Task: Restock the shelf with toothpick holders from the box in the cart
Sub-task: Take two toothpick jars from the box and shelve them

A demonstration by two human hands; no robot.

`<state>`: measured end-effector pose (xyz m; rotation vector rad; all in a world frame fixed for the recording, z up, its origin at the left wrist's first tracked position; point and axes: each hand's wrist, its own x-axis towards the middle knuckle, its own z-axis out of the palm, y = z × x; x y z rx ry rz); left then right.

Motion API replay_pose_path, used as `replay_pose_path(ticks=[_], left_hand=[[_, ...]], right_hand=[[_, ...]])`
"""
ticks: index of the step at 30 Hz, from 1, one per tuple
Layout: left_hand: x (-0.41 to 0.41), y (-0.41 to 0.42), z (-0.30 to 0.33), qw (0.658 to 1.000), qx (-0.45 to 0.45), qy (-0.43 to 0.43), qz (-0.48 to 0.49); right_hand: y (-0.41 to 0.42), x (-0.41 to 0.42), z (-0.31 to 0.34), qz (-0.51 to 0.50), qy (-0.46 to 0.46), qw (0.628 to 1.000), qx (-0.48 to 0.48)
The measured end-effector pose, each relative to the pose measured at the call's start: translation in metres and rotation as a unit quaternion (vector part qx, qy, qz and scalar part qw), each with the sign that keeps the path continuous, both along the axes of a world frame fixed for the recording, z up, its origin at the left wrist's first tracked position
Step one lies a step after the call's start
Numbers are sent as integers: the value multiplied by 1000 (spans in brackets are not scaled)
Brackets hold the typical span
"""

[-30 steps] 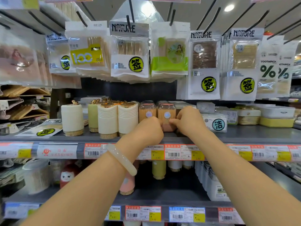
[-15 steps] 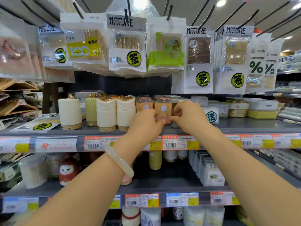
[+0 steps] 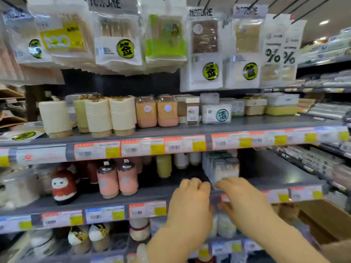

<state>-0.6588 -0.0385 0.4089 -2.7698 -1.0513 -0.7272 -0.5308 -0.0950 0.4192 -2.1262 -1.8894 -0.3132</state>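
Both hands, left hand [image 3: 190,203] and right hand [image 3: 245,201], blurred at shelf edge [image 3: 106,215]; grip indiscernible.

Upper shelf [image 3: 247,128]: matt grey painted metal, smooth. Price strips [image 3: 144,149] along its front edge: glossy clear plastic over printed paper labels. Hanging packets [image 3: 117,38]: shiny clear and white plastic film, crinkled, on black metal hooks [image 3: 284,8]. Two toothpick holders [image 3: 156,111]: clear glossy plastic, wooden sticks showing inside, pink base. Ribbed cream holders [image 3: 110,114]: matt plastic, gold shiny tops. Pink holders [image 3: 117,179] on the lower shelf: smooth satin plastic, silver glossy caps. Red doll holder [image 3: 63,186]: glossy. Cardboard box [image 3: 322,221]: plain matt brown. Bracelet [image 3: 142,253]: pale, polished, looks like stone or glass; too blurred to say which.
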Motion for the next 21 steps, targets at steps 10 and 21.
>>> replay_pose_path(ticks=[10, 21], left_hand=[[161, -103, -121, 950, -156, 270, 7], [310, -184, -202, 920, -221, 317, -69]], right_hand=[[-104, 147, -137, -106, 39, 967, -226], [-221, 297, -216, -185, 138, 928, -291]])
